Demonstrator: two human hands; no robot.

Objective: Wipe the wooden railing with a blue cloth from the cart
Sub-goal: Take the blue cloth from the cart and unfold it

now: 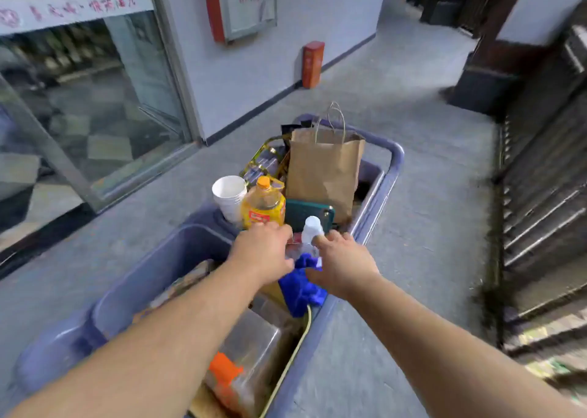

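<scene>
The task looks to be at its very start. Both hands reach into the cart, where the blue cloth lies crumpled among clutter, just below a small clear bottle. The left hand and right hand touch the cloth's top edge, fingers curled downward, though blur hides whether either actually grips it. The dark wooden railing stands unwiped to the right.

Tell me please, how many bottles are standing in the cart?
2. A yellow-labelled bottle with an orange cap stands beside the stacked white cups. A small clear bottle with a white cap stands between the two hands, above the blue cloth. Others may be hidden behind the paper bag.
</scene>
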